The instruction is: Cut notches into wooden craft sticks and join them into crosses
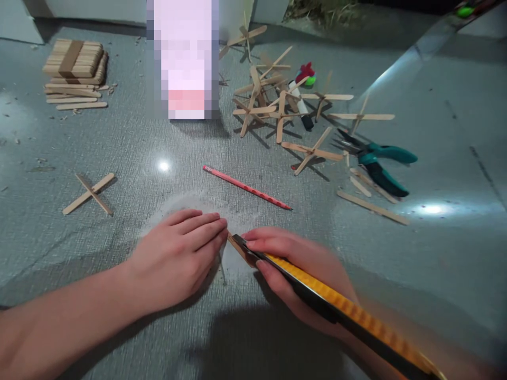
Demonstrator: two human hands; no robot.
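My left hand (180,250) lies palm down on the grey surface, fingers together, pressing on a wooden craft stick (242,252) whose end shows past the fingertips. My right hand (301,258) is closed around a yellow and black utility knife (317,282). The knife's front end lies right over the stick, close to my left fingertips; its blade edge is hard to make out. Just beyond both hands lies a pink pencil (247,187). Two crossed craft sticks (90,194) rest to the left of my left hand.
Bundled craft sticks (75,58) are at the back left. Several joined stick crosses (257,100) crowd the back right, around a marker (301,105). Green-handled pliers (376,158) lie at right near a loose stick (372,207). A blurred-out upright object (186,58) stands at the back.
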